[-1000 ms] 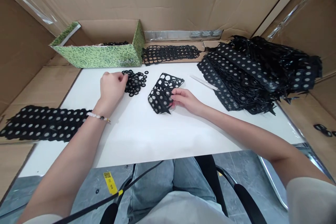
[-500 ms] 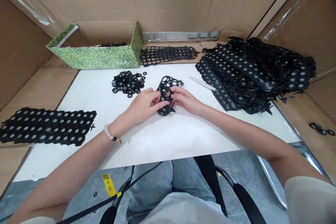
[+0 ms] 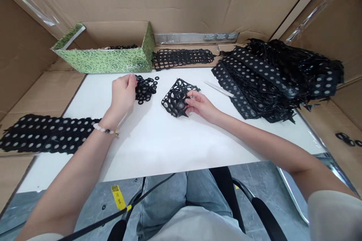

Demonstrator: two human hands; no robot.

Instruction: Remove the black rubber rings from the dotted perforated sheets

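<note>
A black perforated rubber sheet [image 3: 178, 96] lies bent in the middle of the white table, with open holes across much of it and some rings still in its near part. My right hand [image 3: 201, 106] pinches the sheet's right edge between thumb and fingers. Over at the left, my left hand [image 3: 123, 92] is closed above the pile of loose black rings [image 3: 145, 89], covering the pile's left side. Whatever its fingers hold, if anything, is hidden.
A green patterned box [image 3: 104, 60] stands at the back left, beside a punched-out mesh strip [image 3: 183, 57]. Dotted black sheets [image 3: 254, 79] are heaped at right, near a white pen-like tool [image 3: 217, 88]. Another dotted sheet [image 3: 48, 133] lies at left, partly under my forearm.
My left hand has left the perforated sheet and moved left to the ring pile. The sheet has spread wider on the table, while my right hand stays at its edge.
</note>
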